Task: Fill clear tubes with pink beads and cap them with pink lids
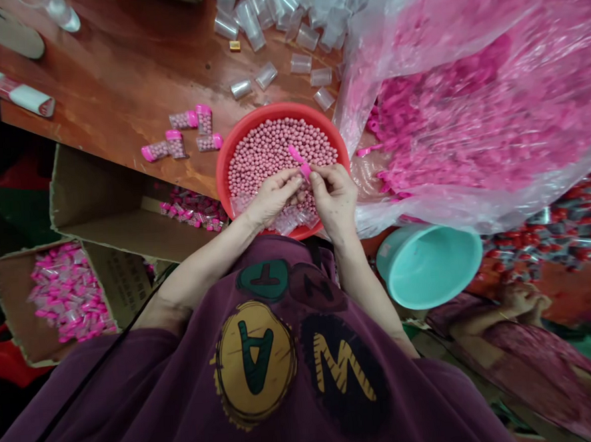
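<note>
Both hands meet over a red basin [343, 135] filled with small pink beads [271, 146]. A bright pink plastic cap with a long tab [299, 157] sticks up between the fingertips. My right hand [334, 195] is closed, pinching this cap between thumb and forefinger. My left hand [277, 197] is closed beside it, fingers curled against the cap's lower end; what lies inside that grip is mostly hidden. Under the wrists, clear plastic tubes [295, 217] lie at the basin's near side.
Capped bead-filled tubes [175, 143] lie left of the basin; clear tubes [266, 75] lie beyond it. A plastic bag of pink caps [449, 118] fills the right. Cardboard boxes [109, 212] stand left, a turquoise basin [431, 266] right. Another person's hands [523, 300] show lower right.
</note>
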Tool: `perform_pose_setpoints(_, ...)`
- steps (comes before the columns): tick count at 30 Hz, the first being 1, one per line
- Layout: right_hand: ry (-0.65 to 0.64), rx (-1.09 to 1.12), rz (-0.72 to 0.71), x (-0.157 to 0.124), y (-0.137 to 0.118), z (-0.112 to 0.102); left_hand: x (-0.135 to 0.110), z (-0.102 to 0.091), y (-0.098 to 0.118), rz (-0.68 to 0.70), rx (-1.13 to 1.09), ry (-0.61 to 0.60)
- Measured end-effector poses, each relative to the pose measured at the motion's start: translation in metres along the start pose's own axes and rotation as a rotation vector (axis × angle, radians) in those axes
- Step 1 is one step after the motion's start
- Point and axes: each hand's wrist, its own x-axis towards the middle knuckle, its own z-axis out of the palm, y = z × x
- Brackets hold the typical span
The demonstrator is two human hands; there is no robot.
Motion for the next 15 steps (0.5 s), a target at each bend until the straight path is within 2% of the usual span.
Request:
perform_pose_setpoints(5,-0.104,-0.158,-0.044,-0.007,-0.021,-0.001,-0.002,0.007,0.002,0.038,0.054,0.042)
perform_pose_setpoints(9,-0.184,-0.076,-0.007,-0.007,-0.017,-0.006,-0.007,0.0,0.005,0.021,0.081,0.053)
perform_pose_setpoints(11,-0.183,0.063,0.095,0.002,-0.009,-0.007,-0.012,-0.006,0.009,-0.022,0.132,-0.029)
perform_pose_setpoints(15,-0.251,0.345,0.371,0.027,-0.001,0.004,-0.02,-0.013,0.015,-0.166,0.235,-0.317)
